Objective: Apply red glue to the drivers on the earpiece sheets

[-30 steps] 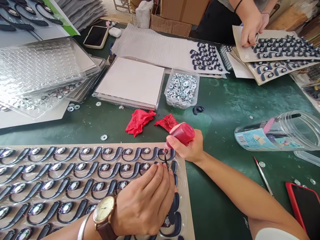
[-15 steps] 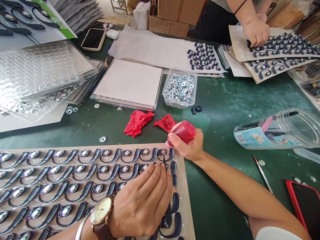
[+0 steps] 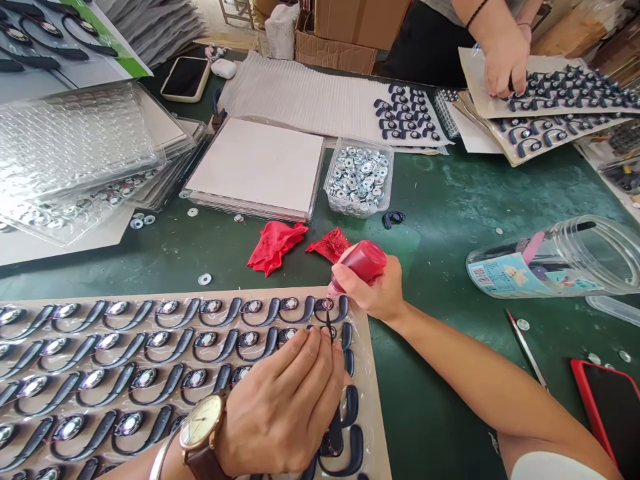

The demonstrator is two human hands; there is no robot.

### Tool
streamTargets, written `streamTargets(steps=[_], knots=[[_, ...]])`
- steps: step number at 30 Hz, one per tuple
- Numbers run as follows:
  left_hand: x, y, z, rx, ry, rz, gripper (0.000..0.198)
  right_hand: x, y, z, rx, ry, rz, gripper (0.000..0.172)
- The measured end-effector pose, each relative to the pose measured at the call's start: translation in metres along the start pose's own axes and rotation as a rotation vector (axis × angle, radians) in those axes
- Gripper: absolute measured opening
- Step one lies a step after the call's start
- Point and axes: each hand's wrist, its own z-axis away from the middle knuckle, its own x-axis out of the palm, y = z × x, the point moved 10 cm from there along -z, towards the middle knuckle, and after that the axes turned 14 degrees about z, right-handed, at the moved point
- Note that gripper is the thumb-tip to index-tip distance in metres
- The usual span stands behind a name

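Observation:
My right hand is wrapped round a red squeeze bottle, tilted with its nozzle down close to an ear-hook earphone part at the sheet's top right corner. My left hand, wearing a watch, is closed on dark tweezers. Their fine tip touches or nearly touches the same part; the rest is mostly under my fingers. Rows of dark ear-hook parts, each with a round silver speaker, lie on a brown film-covered sheet. My left hand covers several of them.
Two red cloths lie beyond the sheet, before a clear tub of metal washers. A clear jar lies at right, near a thin pointed tool and a red-cased phone. Across the table a co-worker's hand touches another sheet of parts.
The bottle and my right hand have shifted very slightly left. My left hand and the tweezers hold still. The co-worker's hand has moved a little up and left.

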Motion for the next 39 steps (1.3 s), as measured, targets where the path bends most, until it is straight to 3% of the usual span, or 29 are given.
streamTargets(steps=[5,15,21,27,39], knots=[[-0.003,-0.005,0.002,-0.035,0.008,0.018,0.020,-0.006,-0.007,-0.002,-0.035,0.023,0.028,0.034],[-0.014,-0.041,0.005,-0.242,0.020,0.259,0.018,-0.010,-0.010,-0.001,-0.051,0.003,0.027,0.035],[-0.009,-0.052,0.014,-0.324,-0.008,0.346,0.026,-0.007,-0.008,0.000,-0.043,-0.025,0.014,0.034],[-0.013,-0.061,0.015,-0.373,0.024,0.372,0.022,-0.007,-0.014,-0.001,-0.055,-0.040,0.027,0.034],[-0.021,-0.099,0.017,-0.592,0.125,0.489,0.017,-0.002,-0.017,0.002,-0.051,-0.071,0.046,0.031]])
